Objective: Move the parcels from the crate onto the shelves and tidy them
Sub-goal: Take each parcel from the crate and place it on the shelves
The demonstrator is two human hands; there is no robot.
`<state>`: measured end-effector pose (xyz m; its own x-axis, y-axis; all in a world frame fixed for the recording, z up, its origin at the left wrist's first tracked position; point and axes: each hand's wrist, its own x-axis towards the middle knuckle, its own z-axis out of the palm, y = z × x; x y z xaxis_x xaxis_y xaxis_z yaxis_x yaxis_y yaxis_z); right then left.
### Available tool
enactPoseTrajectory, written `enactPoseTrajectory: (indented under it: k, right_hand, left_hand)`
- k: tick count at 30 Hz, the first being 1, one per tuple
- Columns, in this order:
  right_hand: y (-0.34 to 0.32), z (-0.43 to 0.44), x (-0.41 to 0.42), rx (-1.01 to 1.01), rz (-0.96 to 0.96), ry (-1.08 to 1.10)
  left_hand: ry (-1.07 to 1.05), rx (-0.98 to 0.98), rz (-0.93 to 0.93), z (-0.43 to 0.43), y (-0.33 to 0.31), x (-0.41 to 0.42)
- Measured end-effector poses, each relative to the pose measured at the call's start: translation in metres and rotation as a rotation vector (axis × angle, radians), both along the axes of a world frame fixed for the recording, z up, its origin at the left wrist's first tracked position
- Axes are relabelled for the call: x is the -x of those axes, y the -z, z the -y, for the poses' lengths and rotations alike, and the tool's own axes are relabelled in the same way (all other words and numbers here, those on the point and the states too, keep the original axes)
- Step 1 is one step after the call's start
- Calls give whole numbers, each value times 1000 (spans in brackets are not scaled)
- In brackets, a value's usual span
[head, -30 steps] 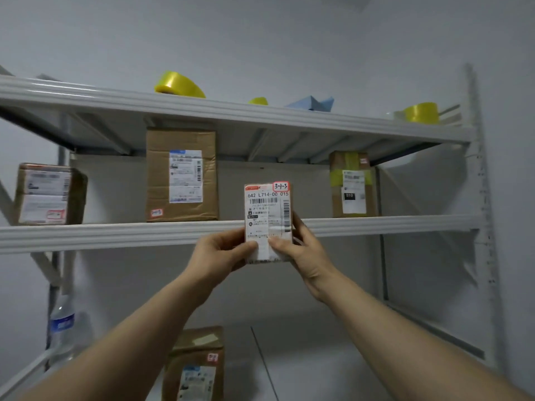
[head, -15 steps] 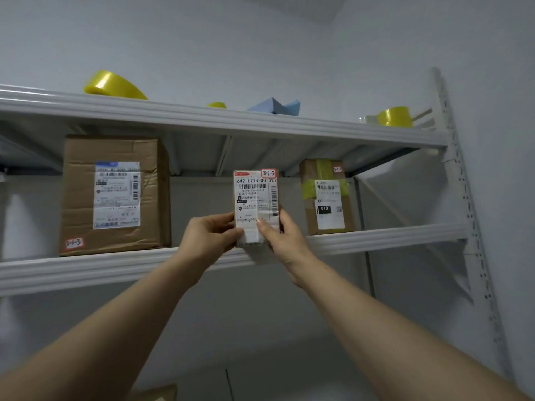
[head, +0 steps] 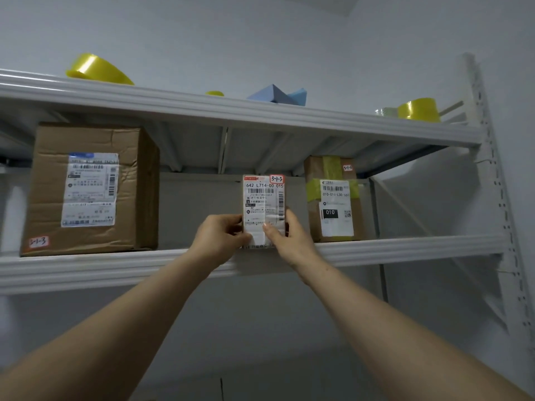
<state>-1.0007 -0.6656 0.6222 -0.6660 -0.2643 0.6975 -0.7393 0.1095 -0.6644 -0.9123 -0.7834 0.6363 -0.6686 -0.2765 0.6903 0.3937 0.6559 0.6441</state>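
The wall (head: pixel 260 39) behind was plain, smooth and pale grey-white, meeting a side wall at the right. Against it stood a white metal rack, its right upright (head: pixel 492 169) punched with rows of slots. The top shelf (head: pixel 231 107) and the middle shelf (head: pixel 86 270) were long painted steel boards with ribbed front lips; stiffening ribs showed under the top one.

On the middle shelf at the left sat a big box (head: pixel 89 189) of creased brown cardboard, roughly cubic, with a wrinkled white shipping label on its front and a small red-edged sticker low at the left. Near the right end stood a slimmer carton (head: pixel 333 198), upright, brown, bound with yellow-green tape and bearing a white label marked 010.

Both bare forearms reached up from below. The left hand (head: pixel 215 241) and right hand (head: pixel 292 241) gripped the lower part of a small parcel (head: pixel 263 204), 1 on each side, thumbs across its front. The parcel was a narrow upright rectangle, its face almost wholly covered by a white barcode label with a red-bordered tag at the top right. It stood at the middle shelf's front edge, between the 2 boxes and nearer the carton; whether its base rested on the shelf I could not tell.

On the top shelf lay 2 glossy yellow tape rolls (head: pixel 98 69) (head: pixel 419 110) and a blue angular shape (head: pixel 278 94).
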Motion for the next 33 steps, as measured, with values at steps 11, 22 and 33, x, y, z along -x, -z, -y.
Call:
enactPoseTrajectory:
  k: [11, 22, 33]
  right_hand:
    - [1, -7, 35, 62, -66, 45]
    - [0, -28, 64, -171, -127, 403]
    - [-6, -55, 81, 155, -134, 513]
  left_hand:
    - [-85, 61, -29, -11, -4, 28]
    - [-253, 160, 111, -42, -9, 74]
    - [-365, 196, 234, -57, -17, 85]
